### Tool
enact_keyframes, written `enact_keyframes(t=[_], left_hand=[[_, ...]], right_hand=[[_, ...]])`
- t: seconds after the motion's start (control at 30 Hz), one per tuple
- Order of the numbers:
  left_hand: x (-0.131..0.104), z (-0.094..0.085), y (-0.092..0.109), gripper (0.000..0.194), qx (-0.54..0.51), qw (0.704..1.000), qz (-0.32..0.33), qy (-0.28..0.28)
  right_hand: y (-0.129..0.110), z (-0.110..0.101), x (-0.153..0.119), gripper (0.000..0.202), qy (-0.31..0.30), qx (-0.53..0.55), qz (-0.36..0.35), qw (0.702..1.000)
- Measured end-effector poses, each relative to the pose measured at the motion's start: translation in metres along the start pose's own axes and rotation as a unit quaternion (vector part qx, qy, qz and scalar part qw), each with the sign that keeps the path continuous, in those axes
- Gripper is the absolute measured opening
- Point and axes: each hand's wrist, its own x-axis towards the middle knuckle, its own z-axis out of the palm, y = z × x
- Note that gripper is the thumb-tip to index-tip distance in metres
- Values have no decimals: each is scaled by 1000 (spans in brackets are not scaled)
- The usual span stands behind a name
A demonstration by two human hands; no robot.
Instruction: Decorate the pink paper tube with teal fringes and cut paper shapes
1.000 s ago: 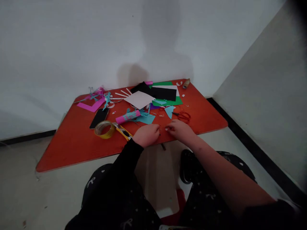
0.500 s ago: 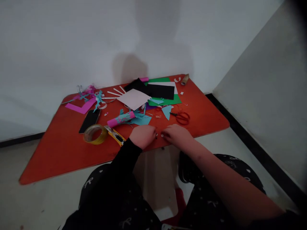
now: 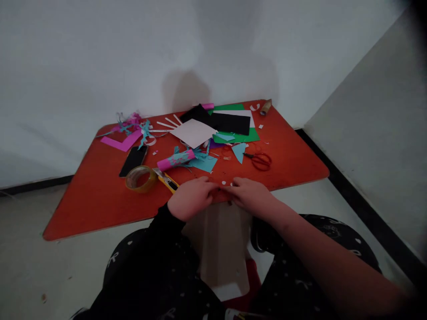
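My left hand (image 3: 192, 198) and my right hand (image 3: 252, 196) meet at the table's near edge, fingertips almost touching. Both have fingers pinched together around a tiny dark speck between them, too small to name. A small white paper disc (image 3: 223, 182) lies on the table just beyond the fingertips. Left of my left hand is a yellow utility knife (image 3: 168, 181), its handle end partly hidden by the hand. Farther back lies a pink paper tube (image 3: 176, 160) covered in blue paper scales. Red-handled scissors (image 3: 260, 161) rest beyond my right hand, beside a blue paper triangle (image 3: 239, 152).
The orange table (image 3: 90, 195) stands against a wall. On its left are a tape roll (image 3: 141, 179), a phone (image 3: 133, 161) and pink paper (image 3: 122, 141). White paper (image 3: 193, 133), black paper (image 3: 231, 123) and green sheets (image 3: 248, 135) lie at the back, near a cardboard tube (image 3: 266, 107).
My hands have come closer together and lower, toward the table edge. White discs that were at the fingertips now lie on the table. The whole view has shifted slightly.
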Motion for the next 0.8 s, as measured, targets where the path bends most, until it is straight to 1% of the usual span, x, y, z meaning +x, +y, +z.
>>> enact_keyframes(t=[0.1,0.23,0.4,0.57,0.7,0.8], left_hand=[[-6,7,0,44,15,1000,1,7],[-12,9,0,42,16,1000,3,12],[-17,12,2,42,18,1000,-1,21],[-16,16,1,40,13,999,7,31],[-14,14,-3,36,-12,999,14,40],[-12,14,-7,37,-41,998,29,45]], right_hand=[[-2,0,-1,35,-5,5,9,1000],[-1,-1,-2,24,1,24,12,1000],[2,-4,1,25,34,71,36,996],[8,-8,2,26,80,113,63,988],[15,-12,2,25,122,143,90,978],[19,-13,3,25,136,158,93,974]])
